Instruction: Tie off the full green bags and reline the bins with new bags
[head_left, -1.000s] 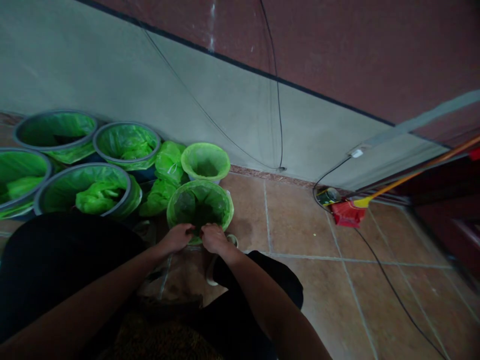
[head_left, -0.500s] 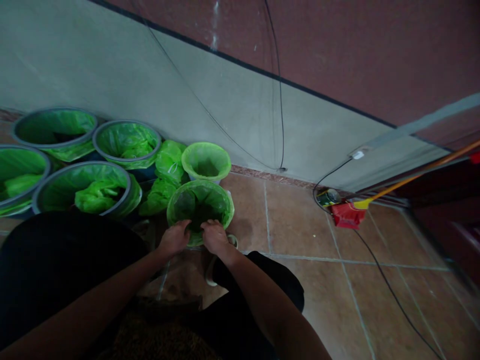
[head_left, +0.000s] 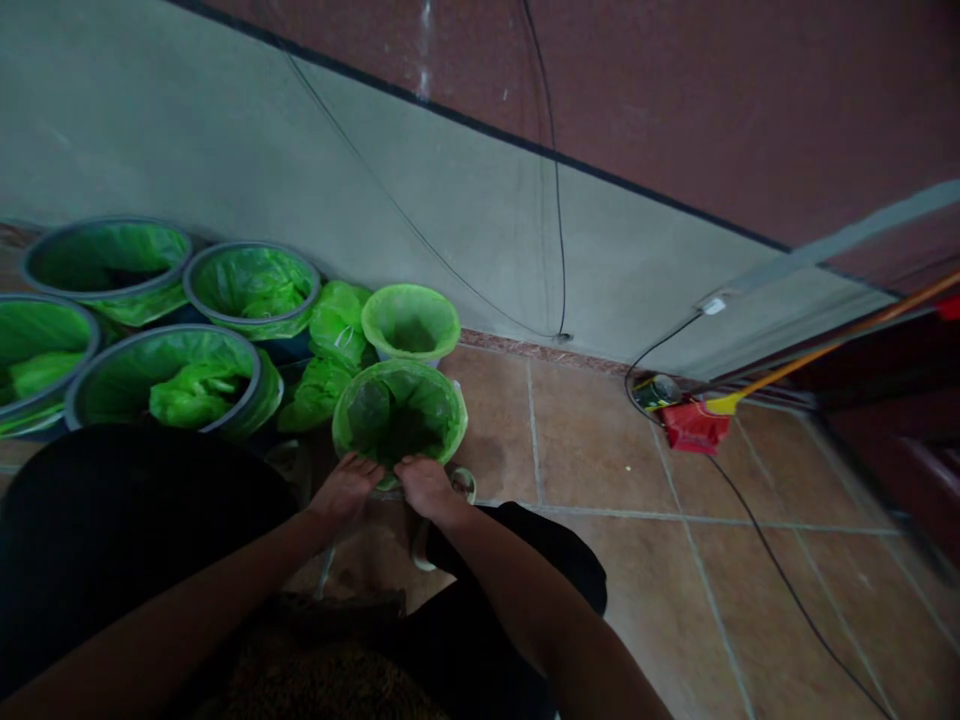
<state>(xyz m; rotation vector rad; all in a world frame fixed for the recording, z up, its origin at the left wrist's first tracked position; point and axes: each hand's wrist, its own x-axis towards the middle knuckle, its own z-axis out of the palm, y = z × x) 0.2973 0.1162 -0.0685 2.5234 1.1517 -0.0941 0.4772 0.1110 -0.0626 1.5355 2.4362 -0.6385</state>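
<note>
A small bin lined with a green bag stands on the tiles between my feet. My left hand is at the near left of its rim, fingers curled over the edge onto the green bag. Close beside it, my right hand grips the bag at the near right of the rim. The bag's edge is folded outward over the bin, and its inside looks dark. Right behind is a second small bin, also lined in green. Knotted green bags lie to the left, touching these bins.
Several larger grey-rimmed bins, such as the near one, stand at the left with green liners. A red dustpan, a yellow-ended broom and a can are by the wall. A black cable crosses the right floor.
Both hands have drawn slightly toward me and nearer each other along the near rim, from reaching over it to lying on its edge. The bins stay in place.
</note>
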